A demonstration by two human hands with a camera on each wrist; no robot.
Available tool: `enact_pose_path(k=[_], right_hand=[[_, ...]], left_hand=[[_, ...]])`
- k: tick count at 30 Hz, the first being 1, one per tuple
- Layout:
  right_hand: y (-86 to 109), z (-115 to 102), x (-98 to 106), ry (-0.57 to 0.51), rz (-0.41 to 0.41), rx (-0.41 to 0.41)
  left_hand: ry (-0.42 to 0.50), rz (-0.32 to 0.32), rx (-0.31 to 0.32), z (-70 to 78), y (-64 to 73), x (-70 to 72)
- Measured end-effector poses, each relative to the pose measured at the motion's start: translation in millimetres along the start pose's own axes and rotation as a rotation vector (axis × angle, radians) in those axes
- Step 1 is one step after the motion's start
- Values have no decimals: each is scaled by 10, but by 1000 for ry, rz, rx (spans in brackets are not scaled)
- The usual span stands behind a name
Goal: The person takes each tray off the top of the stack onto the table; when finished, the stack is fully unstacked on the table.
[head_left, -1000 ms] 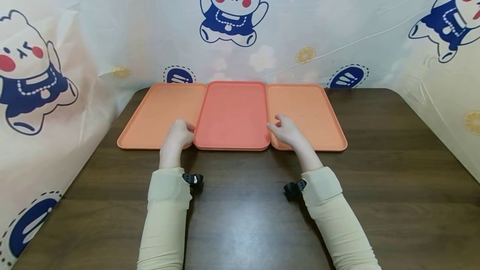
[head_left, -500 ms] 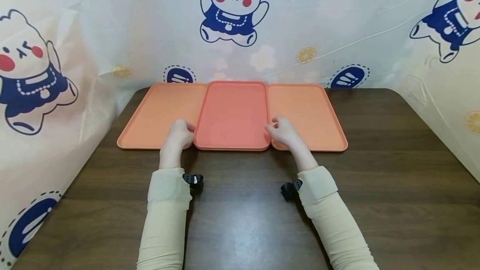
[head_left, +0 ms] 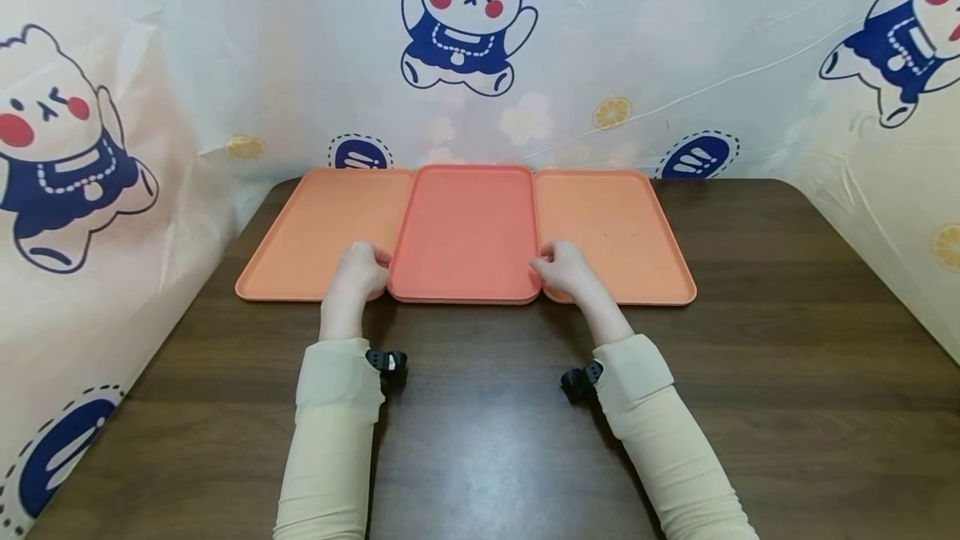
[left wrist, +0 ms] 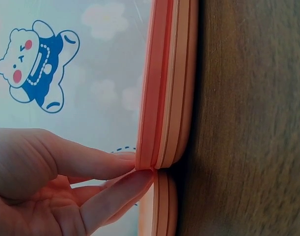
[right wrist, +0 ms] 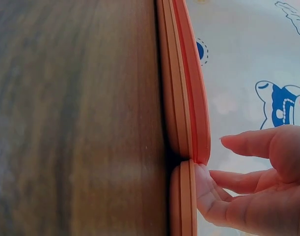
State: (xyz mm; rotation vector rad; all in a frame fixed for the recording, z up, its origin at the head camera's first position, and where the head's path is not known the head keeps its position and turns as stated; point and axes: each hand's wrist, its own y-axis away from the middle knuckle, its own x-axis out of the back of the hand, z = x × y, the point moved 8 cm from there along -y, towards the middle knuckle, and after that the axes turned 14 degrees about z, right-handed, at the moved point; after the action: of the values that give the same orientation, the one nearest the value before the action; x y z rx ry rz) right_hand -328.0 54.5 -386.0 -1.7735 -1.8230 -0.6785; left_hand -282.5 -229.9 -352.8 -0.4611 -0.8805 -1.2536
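Observation:
A coral-pink tray (head_left: 465, 232) lies flat in the middle, on top of orange trays (left wrist: 179, 78) whose rims show in the wrist views. My left hand (head_left: 356, 273) pinches the pink tray's near left edge, thumb on top and fingers against the side under its rim. At the near right edge, my right hand (head_left: 566, 269) touches the rim from below with its fingertips. Its thumb (right wrist: 238, 142) stands slightly apart from the tray. Both hands are over the side trays: an orange tray (head_left: 330, 223) on the left and another orange tray (head_left: 615, 232) on the right.
Everything rests on a dark wooden table (head_left: 480, 423). The three tray positions stand side by side along its back edge. A cartoon-printed cloth (head_left: 600, 32) hangs behind and around the table. Black wrist cameras sit on both cuffs.
My right hand has moved a little left, bringing its fingers to the pink tray's right edge. My left hand and the trays have stayed in place.

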Motion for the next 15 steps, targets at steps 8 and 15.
enact_pose_path(k=[8, 15], right_hand=[[-193, 179, -90, 39, 59, 86], [143, -162, 106, 43, 32, 17]], left_hand=[[27, -2, 34, -24, -4, -12], [27, 18, 48, -38, 6, -2]])
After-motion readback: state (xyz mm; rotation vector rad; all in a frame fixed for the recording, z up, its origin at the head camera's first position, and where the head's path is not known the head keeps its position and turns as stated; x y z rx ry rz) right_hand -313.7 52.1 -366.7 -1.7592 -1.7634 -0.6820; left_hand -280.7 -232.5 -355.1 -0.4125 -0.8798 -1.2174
